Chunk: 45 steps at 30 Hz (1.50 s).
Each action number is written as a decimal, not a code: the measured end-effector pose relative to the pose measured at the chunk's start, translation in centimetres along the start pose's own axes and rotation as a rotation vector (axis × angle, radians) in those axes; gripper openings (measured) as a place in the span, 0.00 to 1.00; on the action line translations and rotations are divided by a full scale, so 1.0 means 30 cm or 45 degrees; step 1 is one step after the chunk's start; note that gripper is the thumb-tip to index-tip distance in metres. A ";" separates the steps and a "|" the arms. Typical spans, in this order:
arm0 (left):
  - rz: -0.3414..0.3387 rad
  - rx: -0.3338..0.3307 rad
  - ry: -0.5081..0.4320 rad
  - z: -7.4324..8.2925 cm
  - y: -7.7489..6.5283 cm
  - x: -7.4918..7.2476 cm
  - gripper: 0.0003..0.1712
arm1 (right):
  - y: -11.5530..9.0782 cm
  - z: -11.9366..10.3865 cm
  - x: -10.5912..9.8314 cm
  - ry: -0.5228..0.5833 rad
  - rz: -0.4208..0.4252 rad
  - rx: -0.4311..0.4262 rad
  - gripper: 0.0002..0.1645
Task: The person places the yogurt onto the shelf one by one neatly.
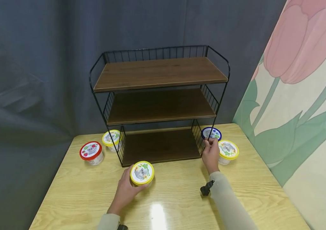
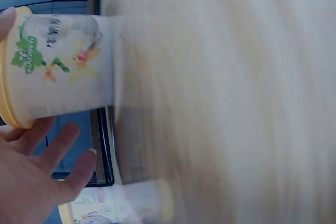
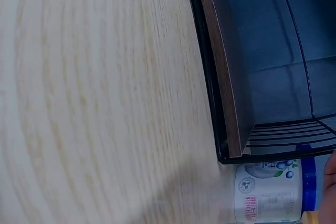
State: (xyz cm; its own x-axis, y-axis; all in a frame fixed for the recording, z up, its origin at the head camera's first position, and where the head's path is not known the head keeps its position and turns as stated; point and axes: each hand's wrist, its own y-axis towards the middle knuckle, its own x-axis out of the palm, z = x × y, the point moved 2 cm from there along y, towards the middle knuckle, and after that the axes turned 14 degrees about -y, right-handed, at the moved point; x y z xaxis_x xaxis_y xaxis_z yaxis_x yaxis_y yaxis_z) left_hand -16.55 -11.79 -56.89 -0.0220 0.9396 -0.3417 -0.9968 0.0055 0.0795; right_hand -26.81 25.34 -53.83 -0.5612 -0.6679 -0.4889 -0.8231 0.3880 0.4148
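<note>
Pale wood-grain table [image 1: 180, 188] | three-tier rack [image 1: 160, 72] stands toward its back | left of rack: red-lidded tub [image 1: 91, 151], farther yellow-lidded tub [image 1: 115, 137] | right: blue-lidded tub [image 1: 207, 131], nearer yellow-lidded tub [image 1: 228, 150] | front: third yellow-lidded tub [image 1: 142, 173]; whether it rests or is lifted is unclear

Smooth plastic tub lids [image 1: 142, 172], metal shelf frame [image 1: 207, 51], matt wood-look boards [image 1: 161, 73], glossy wood-grain tabletop [image 1: 177, 191], creased cloth backdrop [image 1: 30, 95]

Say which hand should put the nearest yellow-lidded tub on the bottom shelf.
Left, I'd judge: the left hand holds the yellow-lidded tub in front of the bottom shelf. The right hand is farther right, by the blue-lidded tub.
</note>
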 end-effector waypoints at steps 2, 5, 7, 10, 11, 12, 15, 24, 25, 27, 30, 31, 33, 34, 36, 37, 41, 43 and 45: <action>0.006 -0.021 -0.049 0.002 -0.001 0.002 0.64 | 0.003 0.001 -0.004 -0.009 0.001 0.005 0.09; 0.011 -0.040 -0.070 0.002 -0.003 0.002 0.64 | 0.008 -0.003 -0.014 0.005 0.000 0.014 0.09; 0.019 -0.042 -0.063 0.000 -0.004 0.001 0.63 | 0.010 -0.009 -0.023 0.026 -0.005 0.022 0.10; 0.028 -0.037 -0.083 -0.002 -0.006 0.002 0.63 | 0.009 -0.018 -0.037 0.070 0.014 0.047 0.13; 0.028 -0.034 -0.100 -0.003 -0.006 0.003 0.63 | 0.010 -0.020 -0.041 0.078 0.024 0.053 0.13; 0.027 -0.030 -0.118 -0.003 -0.006 0.005 0.63 | 0.010 -0.021 -0.046 0.084 0.035 0.065 0.13; 0.019 -0.025 -0.186 -0.001 -0.008 0.012 0.62 | 0.017 -0.021 -0.058 0.089 0.064 0.097 0.11; 0.041 -0.040 -0.261 0.061 -0.011 -0.005 0.60 | 0.035 -0.015 -0.063 0.034 0.047 0.061 0.08; 0.041 -0.036 -0.267 0.074 -0.010 -0.008 0.60 | 0.035 -0.016 -0.060 0.032 0.043 0.060 0.08; 0.047 -0.032 -0.285 0.102 -0.007 -0.012 0.59 | 0.033 -0.018 -0.057 0.042 0.032 0.061 0.08; 0.056 -0.010 -0.302 0.151 -0.003 -0.020 0.56 | 0.027 -0.020 -0.050 0.045 0.018 0.075 0.08; 0.058 0.002 -0.298 0.167 -0.002 -0.024 0.56 | 0.025 -0.020 -0.047 0.042 0.017 0.080 0.08; 0.063 0.017 -0.297 0.202 -0.002 -0.034 0.55 | 0.022 -0.020 -0.043 0.044 0.025 0.083 0.08; 0.069 0.028 -0.291 0.220 -0.003 -0.041 0.55 | 0.021 -0.021 -0.041 0.046 0.029 0.081 0.07; 0.082 0.045 -0.289 0.252 -0.003 -0.055 0.54 | 0.020 -0.023 -0.037 0.048 0.037 0.068 0.07; 0.086 0.058 -0.288 0.265 -0.003 -0.063 0.54 | 0.019 -0.025 -0.035 0.045 0.039 0.063 0.07; 0.078 0.098 -0.317 0.309 0.004 -0.088 0.52 | 0.020 -0.025 -0.028 0.044 0.025 0.073 0.07; 0.063 0.097 -0.344 0.329 0.009 -0.096 0.52 | 0.020 -0.022 -0.026 0.054 0.024 0.084 0.08; 0.049 0.082 -0.388 0.351 0.012 -0.103 0.51 | 0.021 -0.020 -0.023 0.058 0.023 0.089 0.08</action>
State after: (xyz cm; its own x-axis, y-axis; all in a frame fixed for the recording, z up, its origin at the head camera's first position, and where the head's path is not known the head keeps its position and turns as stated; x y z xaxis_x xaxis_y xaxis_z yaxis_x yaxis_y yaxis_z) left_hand -16.03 -11.09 -45.95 -0.0257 0.9988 -0.0420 -0.9885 -0.0191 0.1497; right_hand -26.88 25.68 -52.78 -0.5726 -0.6879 -0.4460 -0.8179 0.4427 0.3674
